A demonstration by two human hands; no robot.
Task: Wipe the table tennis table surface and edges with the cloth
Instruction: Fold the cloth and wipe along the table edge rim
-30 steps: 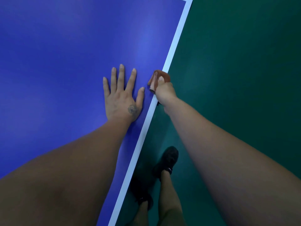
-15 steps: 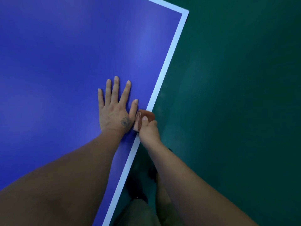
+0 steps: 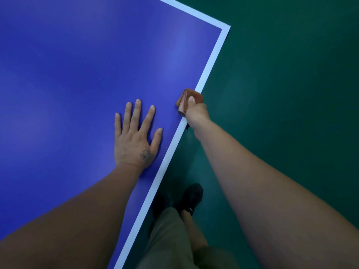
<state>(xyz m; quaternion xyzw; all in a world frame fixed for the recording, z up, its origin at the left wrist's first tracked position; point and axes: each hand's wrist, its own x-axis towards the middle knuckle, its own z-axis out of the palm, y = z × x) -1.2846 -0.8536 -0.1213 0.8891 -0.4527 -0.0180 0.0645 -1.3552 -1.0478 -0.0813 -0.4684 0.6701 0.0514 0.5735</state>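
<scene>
My right hand grips the cloth over the table edge; my left hand lies flat, fingers spread wide.

the flat counter was deep blue with a white border stripe; the folded cloth was reddish-brown; the smooth floor was dark green.

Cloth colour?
Reddish-brown. The cloth is folded over the table edge, gripped by the right hand. Head view, the only one.
</scene>
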